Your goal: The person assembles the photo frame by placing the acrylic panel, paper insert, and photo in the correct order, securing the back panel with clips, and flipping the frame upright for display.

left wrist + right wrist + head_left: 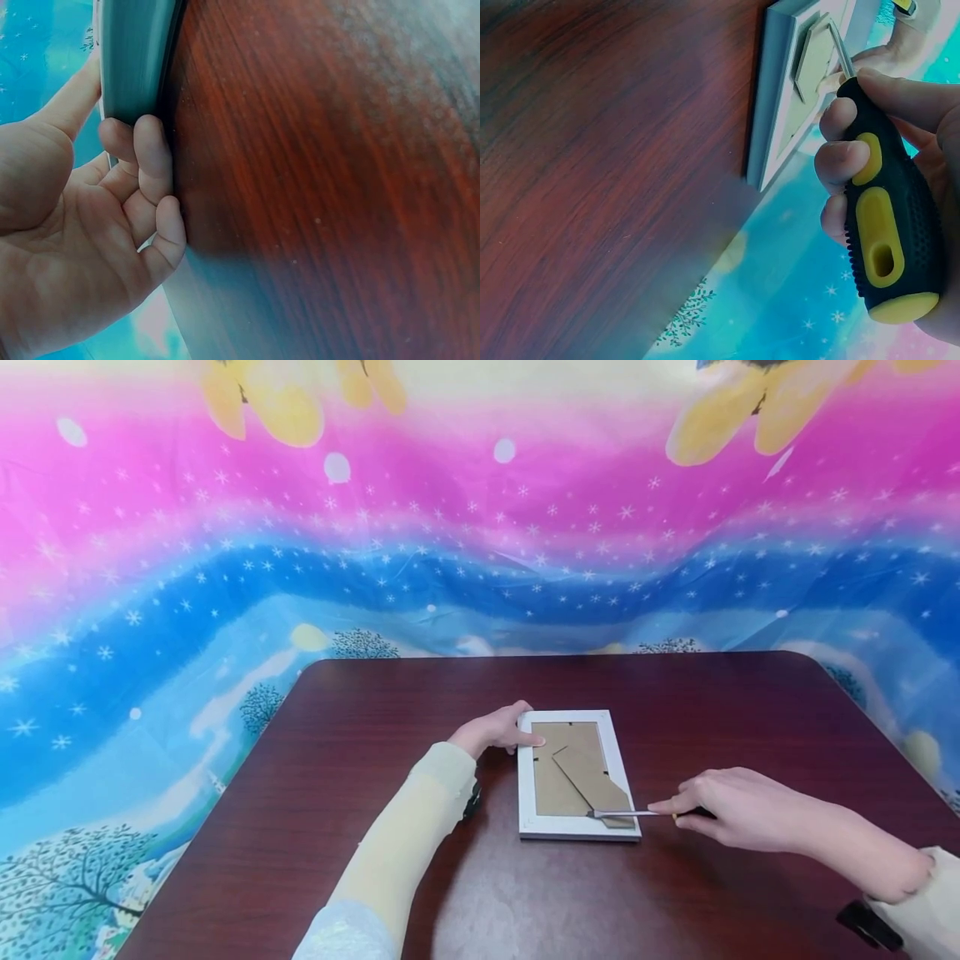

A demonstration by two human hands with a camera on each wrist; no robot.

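A white picture frame (611,752) lies back side up on the table, its brown backing board (553,795) facing me. My left hand (495,731) grips the frame's left side near the far corner, thumb on top and fingers against the edge. In my right hand (742,810) is a screwdriver (889,187) with a black and yellow handle. Its metal shaft reaches over the near right part of the frame, with the tip at the near end of the brown stand flap (607,793). Small dark tabs show along the backing's edges.
The dark reddish wooden table (375,710) has rounded far corners. Behind and beside it hangs a pink and blue cloth (450,510) printed with snowflakes and trees.
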